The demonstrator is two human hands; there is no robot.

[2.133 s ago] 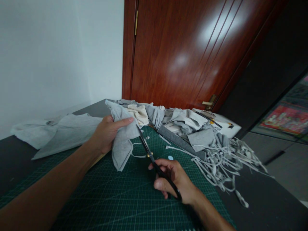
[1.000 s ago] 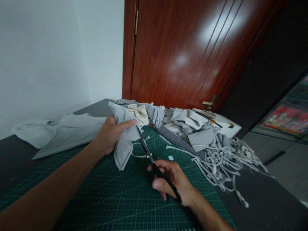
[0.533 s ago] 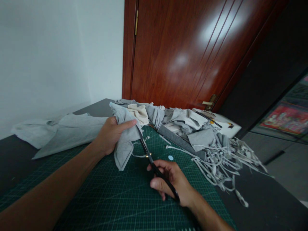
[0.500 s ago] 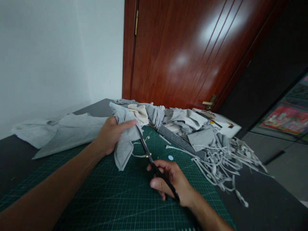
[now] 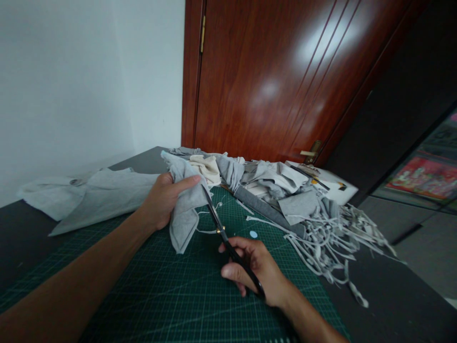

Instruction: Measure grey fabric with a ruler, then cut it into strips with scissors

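Observation:
My left hand [image 5: 167, 200] pinches a piece of light grey fabric [image 5: 183, 224], thumb on top, holding it up above the green cutting mat [image 5: 200, 300]. The fabric's lower corner hangs down below the hand. Around the black handles of a pair of scissors [image 5: 233, 255] my right hand [image 5: 255, 269] is closed. The blades point up and away to the left and meet the fabric's right edge. Their tips are partly hidden at the cloth, so how far they part there is unclear. Beneath the blades a thin pale cord [image 5: 207, 232] shows.
More grey cloth [image 5: 107, 188] lies at the left. At the back right are heaped grey fabric pieces [image 5: 274, 178], a grey roll [image 5: 264, 209] and a tangle of cut strips [image 5: 328, 247]. A small pale disc [image 5: 253, 234] rests on the mat. Behind stands a wooden door [image 5: 250, 85].
Almost nothing differs. The left thumb and the fabric have shifted very slightly to the left; the scissors stay at the fabric's edge.

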